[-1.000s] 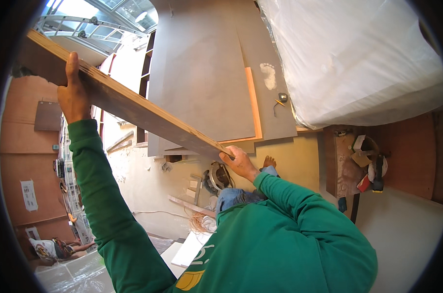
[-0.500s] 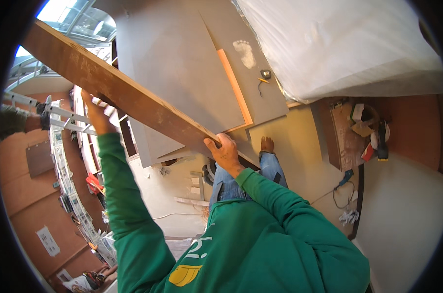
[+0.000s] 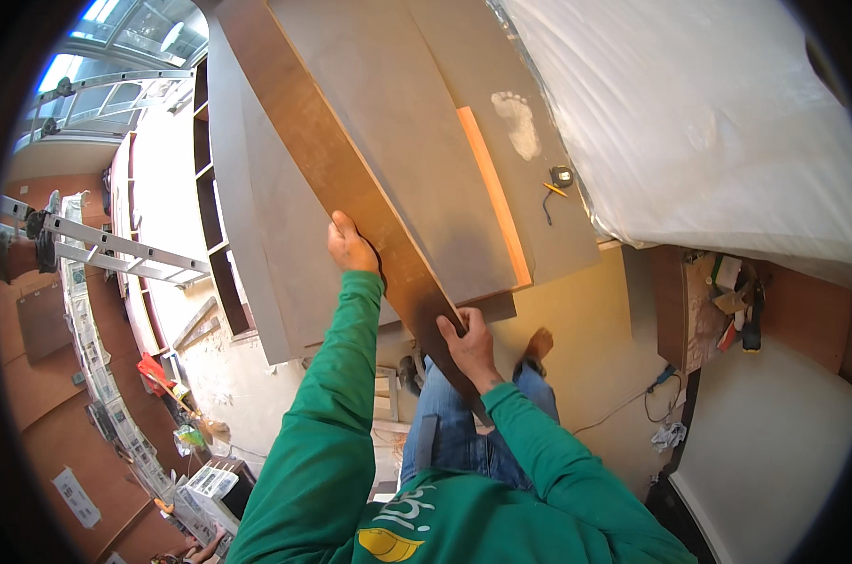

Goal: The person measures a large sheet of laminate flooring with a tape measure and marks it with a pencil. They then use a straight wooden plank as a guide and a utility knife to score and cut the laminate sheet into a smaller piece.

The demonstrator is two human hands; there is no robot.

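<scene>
I hold a long brown wooden board that runs from the top left down toward my legs. My left hand grips its left edge partway up. My right hand is closed on its lower end, near my knees. The board lies over a stack of grey panels, one with an orange edge. Green sleeves cover both my arms, and my jeans and one bare foot show below.
A tape measure and a pencil lie on a grey panel bearing a dusty footprint. White plastic sheeting covers the right. An aluminium ladder lies at left. A cable and clutter sit on the floor at right.
The board has swung from nearly crosswise to steeply along the grey panels. My left hand has moved right and lower on it, and my right hand stays on the lower end.
</scene>
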